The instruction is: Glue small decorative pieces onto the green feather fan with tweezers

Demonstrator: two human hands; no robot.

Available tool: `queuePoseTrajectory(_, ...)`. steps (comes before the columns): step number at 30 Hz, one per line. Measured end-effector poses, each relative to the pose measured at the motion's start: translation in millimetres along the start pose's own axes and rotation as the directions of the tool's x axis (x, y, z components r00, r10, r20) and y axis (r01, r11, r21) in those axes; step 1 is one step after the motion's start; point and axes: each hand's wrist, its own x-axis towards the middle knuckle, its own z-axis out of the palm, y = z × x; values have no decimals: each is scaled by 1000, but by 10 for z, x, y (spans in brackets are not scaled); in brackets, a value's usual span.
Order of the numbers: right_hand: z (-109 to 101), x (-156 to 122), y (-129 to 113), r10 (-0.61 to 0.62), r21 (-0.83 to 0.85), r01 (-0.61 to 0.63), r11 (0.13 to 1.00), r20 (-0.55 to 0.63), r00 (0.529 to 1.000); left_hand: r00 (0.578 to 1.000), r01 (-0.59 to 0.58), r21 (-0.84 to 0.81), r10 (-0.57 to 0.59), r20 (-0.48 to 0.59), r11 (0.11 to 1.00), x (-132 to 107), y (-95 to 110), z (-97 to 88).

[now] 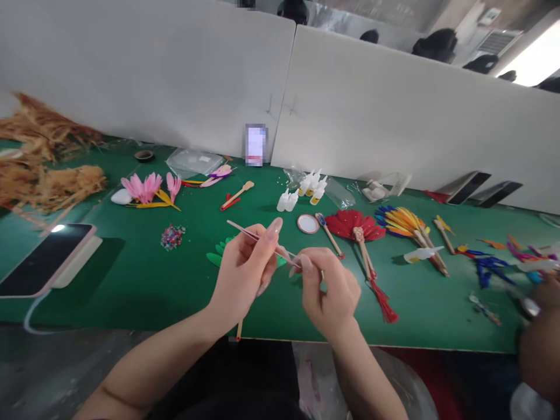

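My left hand and my right hand meet above the green table, near its front edge. Between their fingertips they hold thin pink tweezers, which slant up to the left. My left hand also grips a wooden stick that pokes out below the palm. Green feathers show just behind my left hand. What the tweezers' tip pinches is hidden by my right fingers.
A phone lies at the left, straw behind it. Pink feathers, beads, glue bottles, a small round lid, a red feather fan, a multicoloured fan. Another person's hand at right.
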Motion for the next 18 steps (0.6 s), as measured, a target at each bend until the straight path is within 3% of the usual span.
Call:
queuePoseTrajectory(5,-112,117,60,-252,-76,250,965,-21,967,970,209,-15,-205,131,978,-62,93,-51)
queuePoseTrajectory(9,-162,206,39,-370,-122,362,924,-48,928,925,334,-93,-307,225,938,-128,158,-49)
queuePoseTrajectory(15,-131,218,86,-403,-168,380,910,-141,904,812,574,-276,-489,320,771,-202,190,1)
queuePoseTrajectory(18,-182,201,205,-266,-139,247,959,-144,953,798,601,-346,-520,304,720,-186,195,1)
